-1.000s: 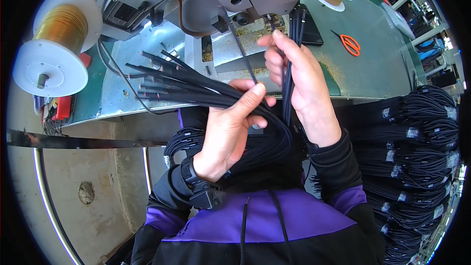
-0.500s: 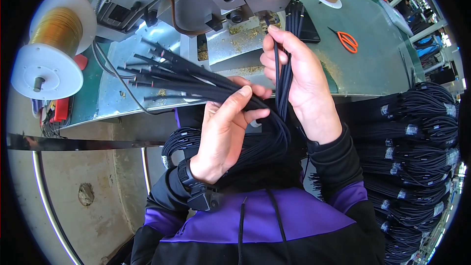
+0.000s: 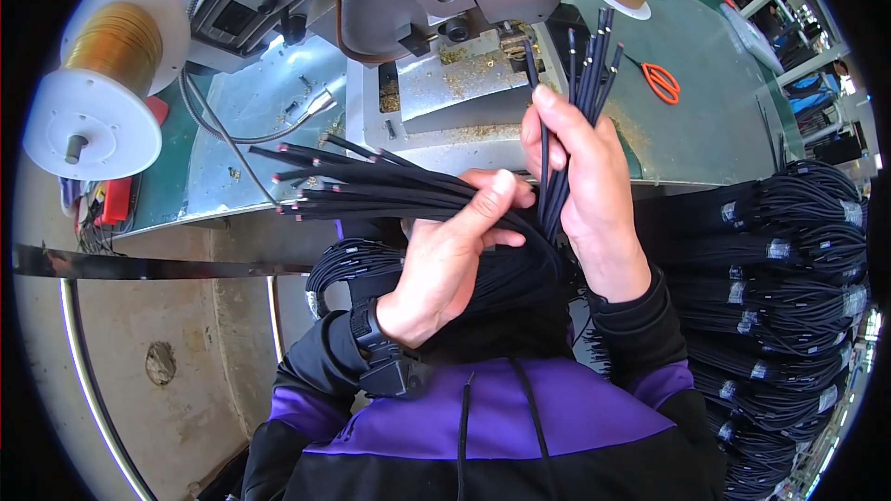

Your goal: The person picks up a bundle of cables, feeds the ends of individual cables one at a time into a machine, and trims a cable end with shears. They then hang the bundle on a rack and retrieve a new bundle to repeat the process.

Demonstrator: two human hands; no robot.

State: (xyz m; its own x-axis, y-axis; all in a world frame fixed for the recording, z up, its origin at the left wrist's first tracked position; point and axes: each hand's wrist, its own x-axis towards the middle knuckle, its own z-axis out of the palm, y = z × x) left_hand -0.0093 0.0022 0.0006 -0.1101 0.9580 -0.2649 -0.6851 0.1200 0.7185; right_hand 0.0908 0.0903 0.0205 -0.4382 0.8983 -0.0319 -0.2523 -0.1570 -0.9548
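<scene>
While the left hand (image 3: 445, 255) clamps a thick bundle of black cables (image 3: 390, 190) between thumb and fingers, we see the bundle's pinkish ends fan out leftward over the near edge of the table (image 3: 724, 121). The right hand (image 3: 589, 172) is closed around a smaller bunch of black cables (image 3: 587, 79), whose tips point upward, spreading slightly. Along its fingertips we find a single cable (image 3: 545, 162), standing apart from that bunch; its contact is partly hidden, so we cannot quite tell which fingers pinch it. Beyond the hands we have the grey machine (image 3: 506, 0), with orange-handled scissors (image 3: 661, 82) to its right and a spool of golden wire (image 3: 111, 46) to its left.
</scene>
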